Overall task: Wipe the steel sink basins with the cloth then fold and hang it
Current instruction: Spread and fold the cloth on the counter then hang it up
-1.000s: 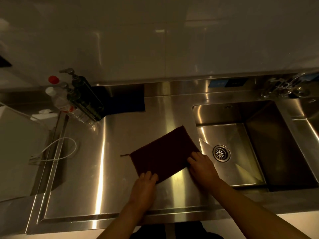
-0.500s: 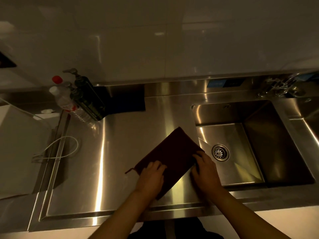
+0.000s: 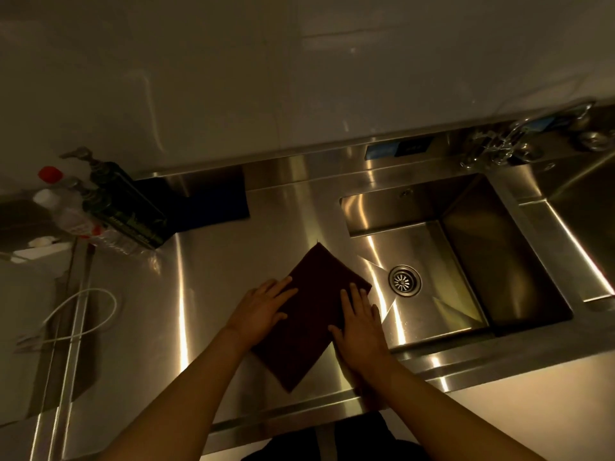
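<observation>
While my left hand [image 3: 263, 311] and right hand [image 3: 361, 324] press flat, fingers straight, on the folded cloth [image 3: 316, 314] beside the sink basin [image 3: 432, 261], uneven pressure could skew the fold.

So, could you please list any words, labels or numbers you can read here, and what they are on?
None can be read.
Dark pump bottle: pale print, too blurred.
Clear bottle with red cap: red-and-white label, illegible.
Blue panel behind the sink: markings too small.

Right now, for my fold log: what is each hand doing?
Left hand: open, fingers flat on the dark maroon folded cloth.
Right hand: open, pressing flat on the same cloth.
</observation>
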`<state>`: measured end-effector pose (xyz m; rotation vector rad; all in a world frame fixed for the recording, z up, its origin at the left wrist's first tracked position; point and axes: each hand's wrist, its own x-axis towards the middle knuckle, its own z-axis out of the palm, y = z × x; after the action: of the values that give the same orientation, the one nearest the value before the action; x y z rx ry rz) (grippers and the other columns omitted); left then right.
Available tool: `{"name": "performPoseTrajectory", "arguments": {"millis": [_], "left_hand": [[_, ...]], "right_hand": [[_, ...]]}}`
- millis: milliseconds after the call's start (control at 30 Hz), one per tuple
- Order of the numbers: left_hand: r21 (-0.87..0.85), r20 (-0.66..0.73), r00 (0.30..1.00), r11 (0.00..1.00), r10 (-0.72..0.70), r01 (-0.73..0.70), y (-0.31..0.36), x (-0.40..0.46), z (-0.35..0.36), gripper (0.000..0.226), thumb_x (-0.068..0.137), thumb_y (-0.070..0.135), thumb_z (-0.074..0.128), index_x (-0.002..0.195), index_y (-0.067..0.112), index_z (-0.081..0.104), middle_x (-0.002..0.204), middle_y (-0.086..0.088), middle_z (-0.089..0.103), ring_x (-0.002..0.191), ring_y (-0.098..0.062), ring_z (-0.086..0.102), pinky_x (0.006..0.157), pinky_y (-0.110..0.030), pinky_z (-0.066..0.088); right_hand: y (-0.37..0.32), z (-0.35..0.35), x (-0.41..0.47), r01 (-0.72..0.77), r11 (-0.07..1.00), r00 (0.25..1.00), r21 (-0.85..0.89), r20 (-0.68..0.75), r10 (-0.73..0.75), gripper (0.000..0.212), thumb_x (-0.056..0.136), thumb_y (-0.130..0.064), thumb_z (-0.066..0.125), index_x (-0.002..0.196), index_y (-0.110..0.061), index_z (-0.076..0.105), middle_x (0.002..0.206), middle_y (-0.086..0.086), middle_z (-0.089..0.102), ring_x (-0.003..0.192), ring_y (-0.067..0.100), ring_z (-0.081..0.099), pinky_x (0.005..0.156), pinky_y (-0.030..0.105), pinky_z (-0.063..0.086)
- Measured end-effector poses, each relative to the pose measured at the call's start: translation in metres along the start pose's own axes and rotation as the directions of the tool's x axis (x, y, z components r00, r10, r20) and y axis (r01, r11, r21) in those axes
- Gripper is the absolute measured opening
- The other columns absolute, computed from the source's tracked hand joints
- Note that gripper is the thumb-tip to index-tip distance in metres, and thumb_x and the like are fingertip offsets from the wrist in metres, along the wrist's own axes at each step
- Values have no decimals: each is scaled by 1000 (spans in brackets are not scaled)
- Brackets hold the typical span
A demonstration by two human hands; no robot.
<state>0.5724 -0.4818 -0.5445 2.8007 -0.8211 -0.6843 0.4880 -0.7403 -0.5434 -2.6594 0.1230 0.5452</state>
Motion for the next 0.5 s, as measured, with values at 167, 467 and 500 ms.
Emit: {"name": "performPoseTrajectory", "arguments": {"millis": [167, 467, 500], "left_hand": [[-47, -53, 997, 997, -65, 62, -1, -11, 7, 62, 106, 45, 51, 163, 40, 26, 173, 15, 9, 160, -24, 15, 122, -49, 23], [-73, -54, 960, 960, -276, 272, -24, -39, 9, 65, 106, 53, 45, 164, 41, 20, 174, 8, 14, 160, -27, 12, 122, -53, 21], [-83, -60, 953, 953, -298, 292, -26, -43, 9, 65, 106, 52, 46, 164, 41, 21, 174, 7, 15, 160, -27, 13, 121, -53, 22]], "right_hand": [[4, -4, 11, 80, 997, 997, -20, 18, -80, 87, 100, -52, 50, 163, -25, -3, 170, 0, -16, 154, 21, -19, 127, 48, -2], [-21, -30, 62, 239, 964, 966, -117, 126, -224, 90, 98, -45, 57, 164, -22, 1, 170, 1, -14, 157, 23, -12, 127, 49, 1], [-25, -33, 68, 259, 957, 960, -131, 146, -240, 90, 97, -45, 58, 164, -22, 1, 170, 1, -14, 157, 23, -12, 127, 49, 0]]}}
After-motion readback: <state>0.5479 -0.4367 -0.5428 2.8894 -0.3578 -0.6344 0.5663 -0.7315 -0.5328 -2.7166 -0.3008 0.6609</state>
